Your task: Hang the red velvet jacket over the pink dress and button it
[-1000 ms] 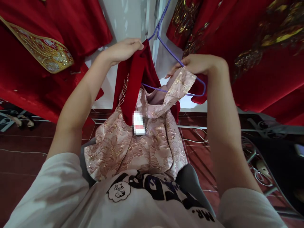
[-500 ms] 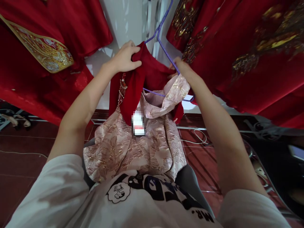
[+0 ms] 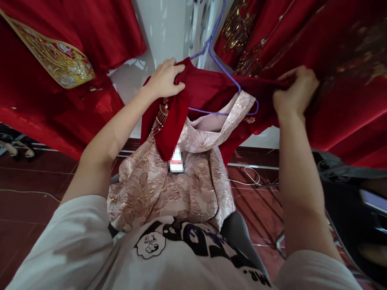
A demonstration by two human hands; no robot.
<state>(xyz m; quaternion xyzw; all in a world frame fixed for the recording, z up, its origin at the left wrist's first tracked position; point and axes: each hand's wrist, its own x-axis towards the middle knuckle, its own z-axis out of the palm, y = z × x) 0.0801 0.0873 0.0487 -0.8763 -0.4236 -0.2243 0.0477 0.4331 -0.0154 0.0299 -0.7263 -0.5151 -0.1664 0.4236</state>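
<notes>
My left hand (image 3: 167,78) grips a red garment (image 3: 208,82) near the left shoulder of a purple hanger (image 3: 222,66), its thumb and forefinger on the cloth. Well out to the right, my right hand (image 3: 298,90) is closed on another part of this red garment, which stretches taut behind the hanger. A beaded tassel (image 3: 162,114) dangles on the left side of the cloth. One strap of a pink brocade dress (image 3: 187,185) loops over the hanger's right end. Red cloth covers the hanger's left end. A white tag (image 3: 176,163), its print blurred, lies on the dress front.
Red gowns with gold embroidery hang on the left (image 3: 69,64) and right (image 3: 341,80). A white cable (image 3: 252,177) lies on the red tiled floor (image 3: 30,225). Shoes (image 3: 18,151) stand at the far left. A dark chair-like surface holds a phone-like object (image 3: 375,200) at right.
My right hand has moved from beside the hanger far to the right, drawing the red garment out with it. The hanger has shifted slightly right; my left hand keeps its grip.
</notes>
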